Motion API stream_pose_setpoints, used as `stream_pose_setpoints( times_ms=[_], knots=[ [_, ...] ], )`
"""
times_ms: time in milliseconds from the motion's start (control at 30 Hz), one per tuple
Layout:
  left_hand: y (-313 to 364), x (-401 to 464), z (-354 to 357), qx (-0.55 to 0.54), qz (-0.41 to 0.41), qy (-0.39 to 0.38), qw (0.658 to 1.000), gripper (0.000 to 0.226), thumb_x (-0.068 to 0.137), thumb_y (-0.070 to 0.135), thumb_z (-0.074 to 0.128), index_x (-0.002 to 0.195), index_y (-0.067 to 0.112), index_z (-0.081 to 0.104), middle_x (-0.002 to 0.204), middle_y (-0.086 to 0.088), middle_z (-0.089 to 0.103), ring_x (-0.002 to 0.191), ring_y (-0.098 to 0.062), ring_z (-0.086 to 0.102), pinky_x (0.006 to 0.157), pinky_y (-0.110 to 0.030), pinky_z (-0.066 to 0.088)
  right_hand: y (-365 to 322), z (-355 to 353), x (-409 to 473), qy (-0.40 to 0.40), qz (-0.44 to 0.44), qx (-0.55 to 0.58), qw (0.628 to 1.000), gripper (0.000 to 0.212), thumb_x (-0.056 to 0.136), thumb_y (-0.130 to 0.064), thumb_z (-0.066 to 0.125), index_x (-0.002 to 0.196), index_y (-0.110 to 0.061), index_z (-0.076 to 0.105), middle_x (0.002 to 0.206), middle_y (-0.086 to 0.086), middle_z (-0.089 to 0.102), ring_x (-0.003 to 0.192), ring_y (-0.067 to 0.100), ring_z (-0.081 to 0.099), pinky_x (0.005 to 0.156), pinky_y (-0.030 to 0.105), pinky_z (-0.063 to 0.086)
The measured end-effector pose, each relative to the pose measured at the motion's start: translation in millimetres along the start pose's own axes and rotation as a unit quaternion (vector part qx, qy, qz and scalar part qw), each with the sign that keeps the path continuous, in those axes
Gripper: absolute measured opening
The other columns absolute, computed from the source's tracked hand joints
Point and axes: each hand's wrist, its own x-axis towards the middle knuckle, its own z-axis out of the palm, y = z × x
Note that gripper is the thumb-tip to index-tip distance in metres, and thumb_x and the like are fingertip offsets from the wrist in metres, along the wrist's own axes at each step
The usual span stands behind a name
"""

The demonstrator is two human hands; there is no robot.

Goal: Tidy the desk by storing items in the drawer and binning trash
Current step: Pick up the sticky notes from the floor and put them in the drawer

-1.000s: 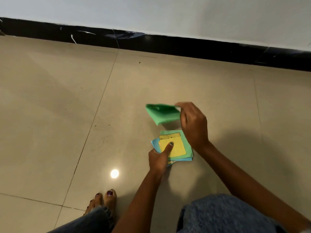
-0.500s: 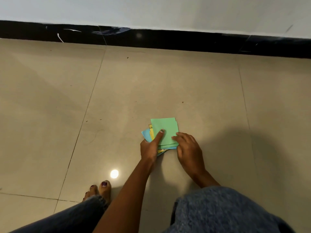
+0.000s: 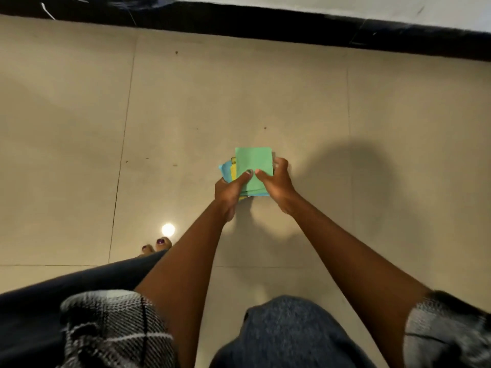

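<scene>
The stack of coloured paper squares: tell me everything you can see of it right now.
The stack of coloured paper squares is thin, flat sheets, loosely fanned. A green sheet lies on top; yellow and blue edges stick out at its left and lower sides. The left hand grips its lower left with the thumb pressed on top; the right hand grips its right side, thumb on top and fingers curled round the edge. It is above the beige tiled floor; whether it touches the floor is unclear.

indoor room: glossy beige floor tiles [image 3: 239,88], black skirting [image 3: 265,25], white wall [image 3: 345,4].
</scene>
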Motion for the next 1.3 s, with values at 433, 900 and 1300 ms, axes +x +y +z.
stream_pose_setpoints(
  times_ms=[433,900,1300],
  knots=[
    [181,-257,2,0.075,-0.065,-0.031,0.995,0.012,0.081,0.020,0.073,0.088,0.019,0.063,0.082,-0.001,0.067,0.067,-0.013,0.061,0.060,-0.023,0.045,-209,-104,-200,-0.102,0.143,0.094,0.980,0.031,0.092,-0.002,0.053,0.121,-0.008,0.048,0.115,0.012,0.058,0.095,0.023,0.059,0.072,0.030,0.050],
    [412,-548,14,0.164,0.030,-0.195,0.966,0.027,0.088,0.024,0.063,0.114,0.018,0.061,0.107,-0.005,0.070,0.087,-0.018,0.066,0.068,-0.027,0.053,-462,-211,-457,-0.054,-0.016,0.131,0.990,0.025,0.093,-0.002,0.052,0.115,-0.014,0.053,0.107,0.009,0.063,0.092,0.019,0.064,0.071,0.026,0.055],
    [456,-636,96,0.202,0.156,-0.263,0.930,0.022,0.088,0.020,0.064,0.110,0.018,0.062,0.100,-0.001,0.069,0.079,-0.012,0.066,0.054,-0.020,0.052,-501,-300,-526,0.052,-0.103,0.239,0.964,0.026,0.092,-0.001,0.053,0.117,-0.007,0.055,0.106,0.014,0.066,0.093,0.025,0.066,0.070,0.031,0.055]
  ],
)
